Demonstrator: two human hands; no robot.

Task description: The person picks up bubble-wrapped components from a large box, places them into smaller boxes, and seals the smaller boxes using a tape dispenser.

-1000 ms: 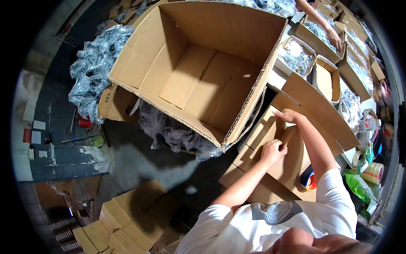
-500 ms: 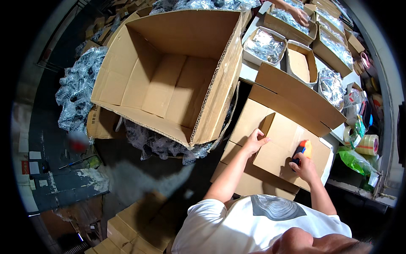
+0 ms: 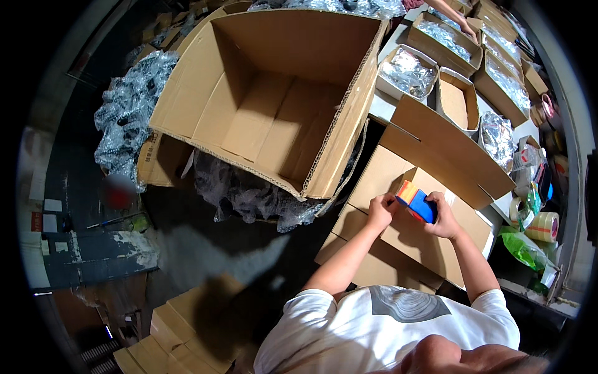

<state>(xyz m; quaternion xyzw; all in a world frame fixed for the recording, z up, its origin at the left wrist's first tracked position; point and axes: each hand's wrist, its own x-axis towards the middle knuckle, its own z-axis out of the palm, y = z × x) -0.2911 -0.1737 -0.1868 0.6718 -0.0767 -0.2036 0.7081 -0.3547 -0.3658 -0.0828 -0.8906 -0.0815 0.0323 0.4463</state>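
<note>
My right hand (image 3: 443, 216) grips a tape dispenser (image 3: 418, 202) with a blue body, an orange end and some red underneath. It is held over a brown cardboard carton (image 3: 466, 225) on the work table. Right by the orange end is my left hand (image 3: 381, 212), its fingers curled together near the carton's left edge. Whatever those fingers pinch, if anything, is too small to make out. Under the carton lies more cardboard (image 3: 355, 262), and a long upright flap (image 3: 436, 146) rises behind it.
A large open carton (image 3: 274, 118) stands to the left, with bubble-wrapped goods (image 3: 131, 112) beyond it. Boxes of plastic-wrapped parts (image 3: 408, 68) line the table's far side, where another person's arm (image 3: 458, 19) reaches in. Tape rolls (image 3: 542, 225) sit at right.
My right hand has lifted the tape dispenser off the carton's right side and brought it left, turned, up to my left hand. My left hand's fingers have drawn together. The view has shifted slightly.
</note>
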